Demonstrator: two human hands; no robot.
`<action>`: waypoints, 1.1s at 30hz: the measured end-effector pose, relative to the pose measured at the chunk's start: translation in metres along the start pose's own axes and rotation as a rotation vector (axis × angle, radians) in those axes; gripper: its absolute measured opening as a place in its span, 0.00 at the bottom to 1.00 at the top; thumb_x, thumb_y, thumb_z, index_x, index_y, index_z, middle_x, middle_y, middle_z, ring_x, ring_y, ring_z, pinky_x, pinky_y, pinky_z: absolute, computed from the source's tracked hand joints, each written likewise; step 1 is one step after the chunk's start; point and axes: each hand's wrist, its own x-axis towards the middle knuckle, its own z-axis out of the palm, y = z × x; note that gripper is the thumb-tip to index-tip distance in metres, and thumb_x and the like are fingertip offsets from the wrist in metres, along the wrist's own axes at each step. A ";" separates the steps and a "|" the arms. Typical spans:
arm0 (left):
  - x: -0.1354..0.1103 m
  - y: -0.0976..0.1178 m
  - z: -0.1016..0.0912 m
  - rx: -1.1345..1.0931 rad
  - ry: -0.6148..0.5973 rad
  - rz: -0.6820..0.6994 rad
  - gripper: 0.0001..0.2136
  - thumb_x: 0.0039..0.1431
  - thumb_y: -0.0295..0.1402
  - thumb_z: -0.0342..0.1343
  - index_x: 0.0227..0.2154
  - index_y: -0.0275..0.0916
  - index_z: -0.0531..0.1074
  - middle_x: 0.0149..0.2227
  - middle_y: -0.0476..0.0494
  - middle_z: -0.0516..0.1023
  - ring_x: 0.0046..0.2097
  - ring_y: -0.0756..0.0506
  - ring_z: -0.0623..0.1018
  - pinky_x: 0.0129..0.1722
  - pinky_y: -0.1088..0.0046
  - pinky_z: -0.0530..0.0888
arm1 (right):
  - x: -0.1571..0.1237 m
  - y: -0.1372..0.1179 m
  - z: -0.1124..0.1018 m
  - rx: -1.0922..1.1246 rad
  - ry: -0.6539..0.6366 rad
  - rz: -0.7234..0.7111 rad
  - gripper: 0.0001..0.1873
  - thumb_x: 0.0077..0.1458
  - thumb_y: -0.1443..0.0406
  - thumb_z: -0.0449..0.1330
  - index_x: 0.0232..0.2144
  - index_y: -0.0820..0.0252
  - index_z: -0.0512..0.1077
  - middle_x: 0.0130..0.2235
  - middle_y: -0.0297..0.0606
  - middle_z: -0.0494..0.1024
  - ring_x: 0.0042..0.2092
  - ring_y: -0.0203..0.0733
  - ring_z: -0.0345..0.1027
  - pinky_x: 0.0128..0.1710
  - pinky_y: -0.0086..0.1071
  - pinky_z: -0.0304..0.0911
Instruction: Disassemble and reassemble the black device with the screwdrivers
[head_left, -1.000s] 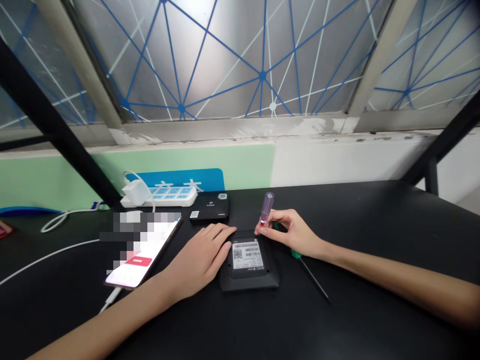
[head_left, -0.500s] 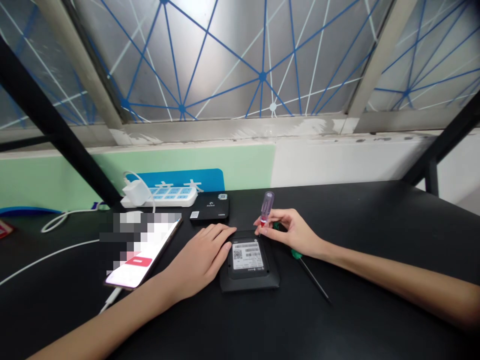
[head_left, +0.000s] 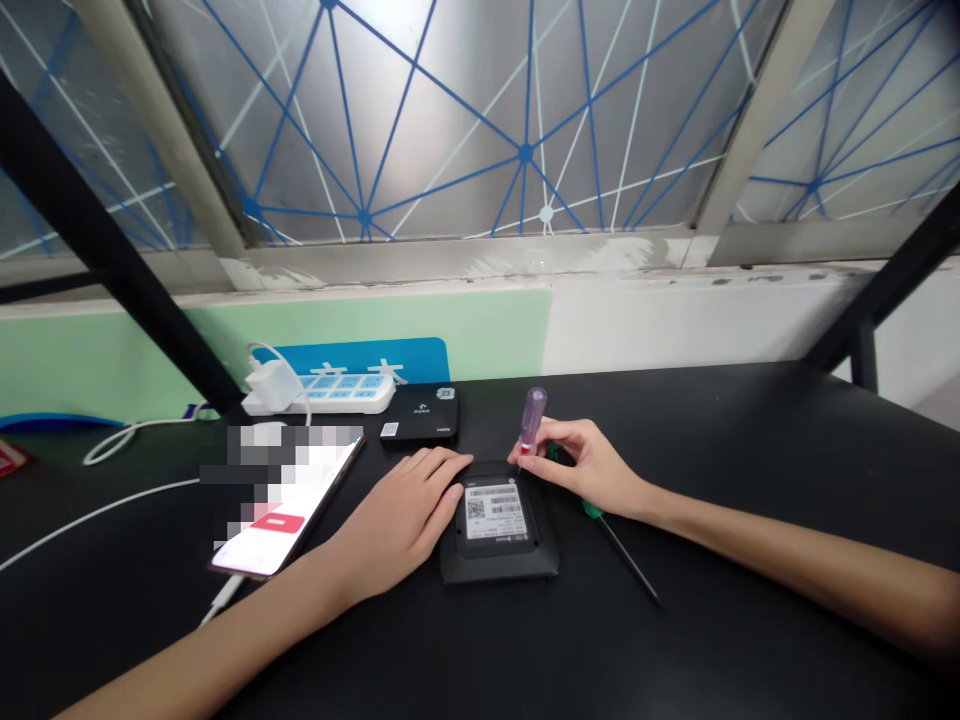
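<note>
A flat black box-shaped device (head_left: 499,562) with a white barcode label lies on the dark table. My left hand (head_left: 405,515) rests along its left side, fingers stretched out and touching its edge. Pinched in my right hand (head_left: 589,465) is a small screwdriver (head_left: 534,415) with a clear purple handle and a red collar. It stands nearly upright, its tip at the device's upper right corner; whether the tip sits in a screw I cannot tell. A longer screwdriver (head_left: 626,555) with a green handle lies beneath and beside my right hand, its handle partly hidden.
A second black box (head_left: 420,415) stands behind my left hand, beside a white power strip (head_left: 345,393) with a plugged-in charger (head_left: 274,385). Left of my arm lies a lit phone (head_left: 292,515), partly blurred, with a white cable (head_left: 223,600). A wall and window close off the back.
The purple screwdriver's handle has shifted very slightly, and my right fingers have moved a little around its collar. My left hand and the device stay in place.
</note>
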 end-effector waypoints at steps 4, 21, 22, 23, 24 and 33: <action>0.000 -0.001 0.000 0.005 -0.006 -0.001 0.18 0.73 0.35 0.38 0.60 0.42 0.61 0.56 0.41 0.70 0.55 0.40 0.70 0.56 0.57 0.68 | -0.001 0.003 0.000 0.005 0.019 -0.021 0.10 0.56 0.58 0.64 0.34 0.60 0.80 0.34 0.39 0.79 0.34 0.40 0.67 0.37 0.36 0.65; 0.002 -0.002 0.002 0.005 -0.010 -0.005 0.18 0.73 0.35 0.38 0.61 0.42 0.61 0.56 0.41 0.69 0.55 0.41 0.70 0.56 0.58 0.68 | -0.003 0.005 -0.001 0.117 0.114 0.050 0.10 0.57 0.60 0.63 0.37 0.60 0.77 0.34 0.40 0.82 0.36 0.43 0.75 0.43 0.40 0.68; 0.001 -0.001 0.002 0.005 -0.012 -0.006 0.18 0.73 0.35 0.38 0.60 0.42 0.61 0.56 0.41 0.69 0.55 0.41 0.70 0.56 0.58 0.68 | -0.003 0.004 -0.001 0.136 0.126 0.054 0.09 0.57 0.60 0.64 0.37 0.60 0.77 0.34 0.40 0.82 0.37 0.43 0.75 0.44 0.40 0.68; 0.001 -0.001 0.001 0.005 -0.014 -0.008 0.18 0.73 0.35 0.38 0.60 0.42 0.61 0.56 0.41 0.69 0.55 0.41 0.70 0.56 0.58 0.68 | -0.003 0.004 -0.001 0.159 0.138 0.059 0.09 0.56 0.60 0.64 0.36 0.60 0.76 0.34 0.41 0.82 0.38 0.44 0.76 0.45 0.41 0.68; 0.001 -0.001 0.001 0.005 -0.016 -0.009 0.18 0.73 0.35 0.38 0.60 0.42 0.61 0.56 0.41 0.69 0.55 0.41 0.70 0.56 0.58 0.68 | -0.002 0.004 0.000 0.185 0.151 0.064 0.08 0.56 0.61 0.64 0.36 0.60 0.76 0.35 0.41 0.82 0.39 0.44 0.76 0.46 0.41 0.68; -0.001 -0.001 -0.001 -0.001 -0.025 -0.017 0.18 0.73 0.35 0.38 0.60 0.42 0.61 0.56 0.42 0.69 0.56 0.41 0.70 0.57 0.58 0.67 | 0.000 0.005 0.000 0.204 0.208 0.080 0.07 0.53 0.61 0.66 0.32 0.58 0.76 0.36 0.39 0.78 0.40 0.43 0.74 0.46 0.38 0.69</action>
